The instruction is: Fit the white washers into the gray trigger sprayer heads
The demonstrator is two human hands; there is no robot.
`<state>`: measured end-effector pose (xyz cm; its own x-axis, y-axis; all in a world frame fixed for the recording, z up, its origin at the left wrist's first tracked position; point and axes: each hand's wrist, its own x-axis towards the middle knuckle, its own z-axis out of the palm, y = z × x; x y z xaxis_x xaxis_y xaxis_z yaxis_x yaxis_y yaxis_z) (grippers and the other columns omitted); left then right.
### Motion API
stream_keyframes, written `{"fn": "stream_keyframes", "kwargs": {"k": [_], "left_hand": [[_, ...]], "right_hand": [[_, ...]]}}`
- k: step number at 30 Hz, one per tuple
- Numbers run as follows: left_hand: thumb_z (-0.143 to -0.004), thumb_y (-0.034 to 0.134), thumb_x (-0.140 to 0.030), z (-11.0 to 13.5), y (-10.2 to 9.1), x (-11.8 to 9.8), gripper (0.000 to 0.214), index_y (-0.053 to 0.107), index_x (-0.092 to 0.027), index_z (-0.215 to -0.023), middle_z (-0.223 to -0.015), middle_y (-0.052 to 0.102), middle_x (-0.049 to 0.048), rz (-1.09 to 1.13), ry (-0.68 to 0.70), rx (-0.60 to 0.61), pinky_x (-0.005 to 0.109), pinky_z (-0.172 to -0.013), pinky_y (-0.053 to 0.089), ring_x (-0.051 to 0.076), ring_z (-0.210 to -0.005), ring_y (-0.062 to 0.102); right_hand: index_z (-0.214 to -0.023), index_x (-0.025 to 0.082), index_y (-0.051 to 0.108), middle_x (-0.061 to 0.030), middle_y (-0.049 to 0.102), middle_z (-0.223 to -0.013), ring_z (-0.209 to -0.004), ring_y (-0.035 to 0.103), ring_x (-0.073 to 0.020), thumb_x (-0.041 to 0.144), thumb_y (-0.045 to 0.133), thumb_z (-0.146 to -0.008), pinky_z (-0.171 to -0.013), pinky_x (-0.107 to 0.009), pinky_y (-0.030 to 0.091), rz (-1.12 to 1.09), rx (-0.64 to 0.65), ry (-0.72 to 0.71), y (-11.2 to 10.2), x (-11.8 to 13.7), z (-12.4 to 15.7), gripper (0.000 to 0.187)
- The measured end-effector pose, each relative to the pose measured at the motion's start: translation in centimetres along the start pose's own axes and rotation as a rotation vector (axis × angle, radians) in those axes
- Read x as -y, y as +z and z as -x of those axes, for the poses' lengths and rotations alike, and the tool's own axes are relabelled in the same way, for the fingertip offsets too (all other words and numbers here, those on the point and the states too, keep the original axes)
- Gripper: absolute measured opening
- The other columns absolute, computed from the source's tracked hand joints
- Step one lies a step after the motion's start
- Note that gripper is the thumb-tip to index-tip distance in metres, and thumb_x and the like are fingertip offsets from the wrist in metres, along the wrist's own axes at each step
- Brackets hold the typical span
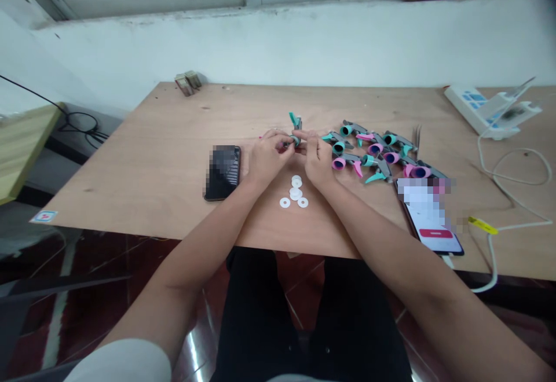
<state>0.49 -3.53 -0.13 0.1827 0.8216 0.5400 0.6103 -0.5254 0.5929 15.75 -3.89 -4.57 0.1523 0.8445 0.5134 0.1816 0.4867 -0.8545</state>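
Observation:
Above the middle of the table, my left hand (266,159) is closed around a grey and teal trigger spray head (295,121), its teal part pointing up and away. My right hand (319,159) meets it from the other side, fingers bent and gripping the same spray head. The fingers hide much of its collar. Several flat white washers (296,193) lie just below my hands, some overlapping. To the right of my right hand rests a cluster of grey spray heads (376,149) with teal or pink collars and triggers.
A black phone (223,172) lies left of my hands. Another phone (430,217), its screen lit, is at the right, plugged into a white cable (521,227). A white power strip (478,110) stands at the back right. Small stacked blocks (188,83) sit at the back left.

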Motion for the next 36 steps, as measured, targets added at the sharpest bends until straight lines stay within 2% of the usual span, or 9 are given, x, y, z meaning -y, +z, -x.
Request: {"fn": "stream_keyframes", "kwargs": {"k": [2,7,15,22,27,31,36], "left_hand": [[-0.096,0.074,-0.020,0.0,-0.1,-0.2,0.011,0.083,-0.025,-0.100,-0.117,0.080,0.0064,-0.018,0.003,-0.017,0.034,-0.099,0.060,0.022,-0.110,0.075],[-0.096,0.077,-0.025,-0.2,0.0,0.1,0.010,0.084,-0.025,-0.103,-0.111,0.082,0.0065,0.001,0.003,-0.036,0.035,-0.095,0.060,0.022,-0.098,0.076],[-0.095,0.076,-0.023,-0.2,0.3,0.6,0.013,0.085,-0.026,-0.105,-0.120,0.082,0.0064,0.009,-0.026,-0.006,0.037,-0.099,0.061,0.023,-0.105,0.076],[-0.094,0.075,-0.018,-0.2,0.2,0.1,0.013,0.084,-0.024,-0.101,-0.116,0.084,0.0063,-0.032,-0.002,-0.020,0.036,-0.099,0.061,0.024,-0.110,0.077],[-0.094,0.075,-0.017,-0.2,0.4,0.4,0.012,0.084,-0.023,-0.100,-0.112,0.084,0.0055,-0.036,0.014,-0.033,0.032,-0.092,0.062,0.021,-0.103,0.078],[-0.095,0.078,-0.025,-0.1,0.4,0.8,0.010,0.083,-0.024,-0.104,-0.110,0.083,0.0053,0.047,0.008,-0.046,0.029,-0.087,0.063,0.018,-0.094,0.077],[-0.096,0.078,-0.034,-0.2,0.5,1.4,0.024,0.080,-0.022,-0.116,-0.116,0.084,0.0071,0.175,-0.071,-0.069,0.028,-0.083,0.063,0.016,-0.089,0.077]], "right_hand": [[-0.126,0.027,0.082,-0.0115,0.081,-0.124,-0.119,0.079,-0.0277,0.077,0.026,-0.109,-0.098,-0.049,0.069,-0.003,-0.006,0.026,0.1,0.0,0.0,0.077],[-0.129,0.024,0.081,-0.0126,0.082,-0.124,-0.114,0.081,-0.0267,0.077,0.021,-0.110,-0.095,-0.045,0.070,0.001,-0.008,0.061,0.2,-0.1,-0.1,0.081],[-0.131,0.025,0.080,-0.0129,0.079,-0.133,-0.121,0.078,-0.0267,0.077,0.023,-0.110,-0.094,-0.043,0.071,0.046,0.001,0.045,0.1,0.0,-0.2,0.080],[-0.119,0.027,0.085,-0.0100,0.080,-0.131,-0.126,0.077,-0.0280,0.075,0.033,-0.110,-0.099,-0.046,0.070,-0.044,-0.002,-0.042,0.0,-0.5,-0.2,0.071],[-0.116,0.025,0.085,-0.0100,0.084,-0.115,-0.107,0.082,-0.0271,0.084,0.038,-0.104,-0.090,-0.044,0.071,-0.128,-0.013,0.028,0.2,-0.5,-0.4,0.077],[-0.112,0.023,0.085,-0.0100,0.084,-0.099,-0.096,0.084,-0.0263,0.088,0.037,-0.101,-0.085,-0.042,0.071,-0.160,-0.065,0.113,0.2,-0.3,-0.7,0.081],[-0.112,0.021,0.082,-0.0109,0.083,-0.095,-0.089,0.084,-0.0253,0.094,0.032,-0.097,-0.082,-0.040,0.070,-0.188,-0.069,0.185,0.1,0.1,-0.9,0.090]]}}
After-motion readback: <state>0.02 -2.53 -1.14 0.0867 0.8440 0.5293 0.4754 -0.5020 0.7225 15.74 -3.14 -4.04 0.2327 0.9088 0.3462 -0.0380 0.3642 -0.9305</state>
